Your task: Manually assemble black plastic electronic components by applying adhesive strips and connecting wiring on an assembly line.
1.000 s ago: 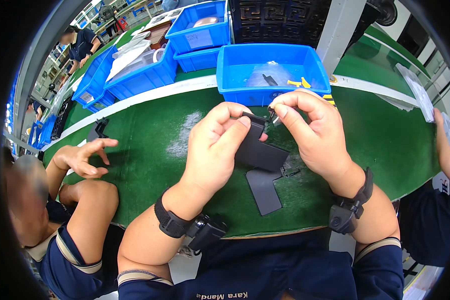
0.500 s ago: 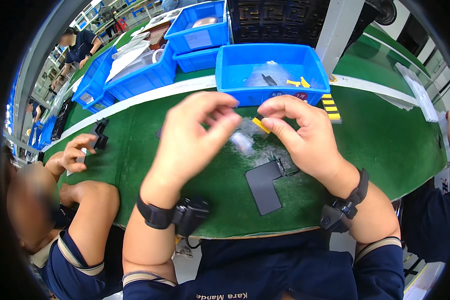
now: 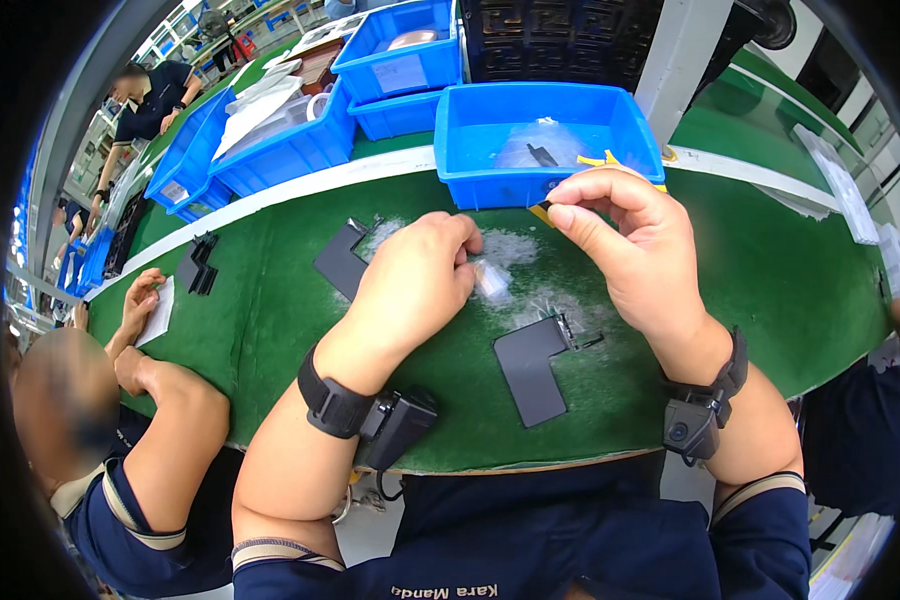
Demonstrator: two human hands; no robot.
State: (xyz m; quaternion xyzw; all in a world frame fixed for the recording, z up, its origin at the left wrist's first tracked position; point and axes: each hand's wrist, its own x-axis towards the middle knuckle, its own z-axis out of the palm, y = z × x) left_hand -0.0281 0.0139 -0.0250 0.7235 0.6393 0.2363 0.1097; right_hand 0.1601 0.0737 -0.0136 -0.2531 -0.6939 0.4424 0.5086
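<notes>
Two own hands over the green mat (image 3: pixel 270 290); left hand (image 3: pixel 415 285) curled, fingertips pinching a small clear film scrap (image 3: pixel 492 280) just above the mat; right hand (image 3: pixel 635 250) raised, thumb and forefinger pinched on a small yellow tab (image 3: pixel 542 210) near the front wall of the nearest blue bin (image 3: pixel 470 150). Dark L-shaped sheets on the mat: one (image 3: pixel 535 365) between the wrists, near the front edge; a second (image 3: pixel 342 258) left of the left hand; apart from each other. Small stack of black parts (image 3: pixel 198 268) further left, by a co-worker's hands (image 3: pixel 142 310), one resting on a white sheet (image 3: pixel 158 312). Blue bins: at least four counted along the back edge. Open mat to the right of the right hand and between the left forearm and co-worker; front edge close under both wrists.
</notes>
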